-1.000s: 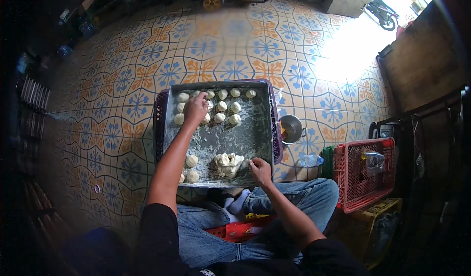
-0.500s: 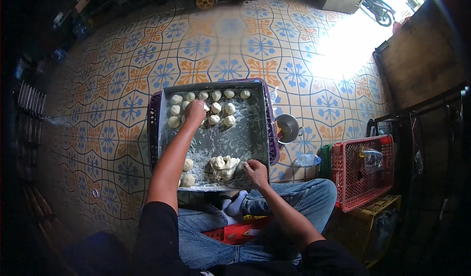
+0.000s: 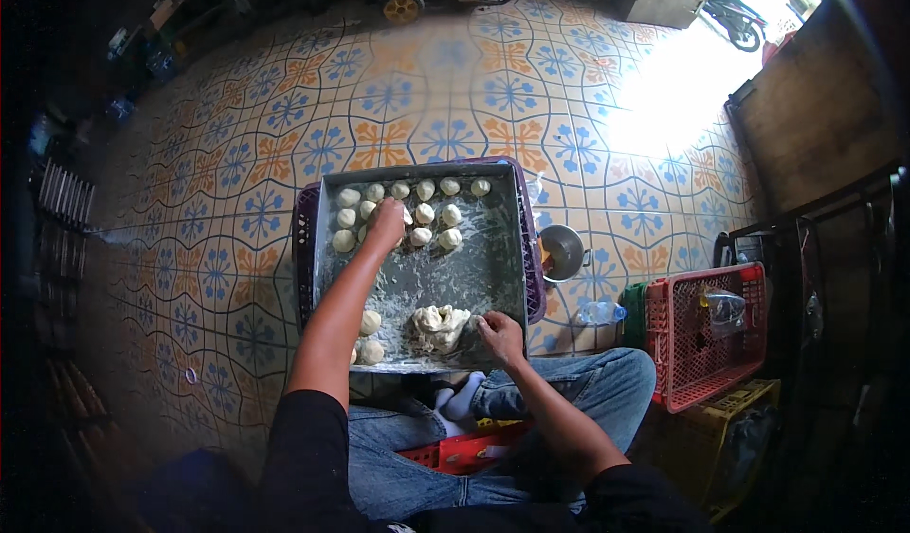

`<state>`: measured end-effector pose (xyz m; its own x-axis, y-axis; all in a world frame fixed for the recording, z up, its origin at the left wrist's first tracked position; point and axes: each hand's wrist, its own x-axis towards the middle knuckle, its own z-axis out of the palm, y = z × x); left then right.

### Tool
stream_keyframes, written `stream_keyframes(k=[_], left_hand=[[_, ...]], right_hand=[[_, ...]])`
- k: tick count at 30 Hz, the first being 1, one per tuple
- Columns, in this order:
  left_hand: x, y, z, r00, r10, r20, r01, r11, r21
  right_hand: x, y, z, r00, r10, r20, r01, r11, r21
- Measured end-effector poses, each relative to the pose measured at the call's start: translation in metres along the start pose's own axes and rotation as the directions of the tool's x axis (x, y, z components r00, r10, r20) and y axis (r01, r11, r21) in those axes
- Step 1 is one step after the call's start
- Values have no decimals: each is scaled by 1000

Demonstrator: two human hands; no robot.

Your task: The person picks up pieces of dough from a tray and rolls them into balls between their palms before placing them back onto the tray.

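Note:
Rows of pale dough balls (image 3: 450,239) sit in the far part of a floured metal tray (image 3: 427,277). My left hand (image 3: 387,222) reaches in among them, its fingers curled down around a dough ball that they partly cover. At the near right of the tray lies a large, torn lump of dough (image 3: 439,329). Just beside that lump, over the tray's near right edge, my right hand (image 3: 500,337) is closed in a pinch. A small pale bit shows at its fingertips, too small to name. A few larger dough balls (image 3: 371,351) lie at the near left.
The tray rests on a purple crate (image 3: 536,286). To its right are a metal pot (image 3: 562,251), a plastic bottle (image 3: 600,313) and a red crate (image 3: 706,339) above a yellow crate (image 3: 725,438). My crossed legs (image 3: 569,391) are close to the tray's near edge.
The whole view has shifted slightly. My left hand stays among the dough balls with only a small movement, and my right hand keeps its pinch beside the dough lump.

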<state>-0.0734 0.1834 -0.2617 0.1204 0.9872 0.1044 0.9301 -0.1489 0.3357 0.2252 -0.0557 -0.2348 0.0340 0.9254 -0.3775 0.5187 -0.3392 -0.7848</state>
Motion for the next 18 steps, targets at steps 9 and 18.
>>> stream_keyframes(k=[9, 18], left_hand=[[15, -11, -110, 942, -43, 334, 217, 836, -504], [-139, 30, -170, 939, -296, 174, 126, -176, -976]], right_hand=[[4, 17, 6, 999, -33, -42, 38, 992, 123], [-4, -4, 1, 948, -301, -107, 298, 954, -43]])
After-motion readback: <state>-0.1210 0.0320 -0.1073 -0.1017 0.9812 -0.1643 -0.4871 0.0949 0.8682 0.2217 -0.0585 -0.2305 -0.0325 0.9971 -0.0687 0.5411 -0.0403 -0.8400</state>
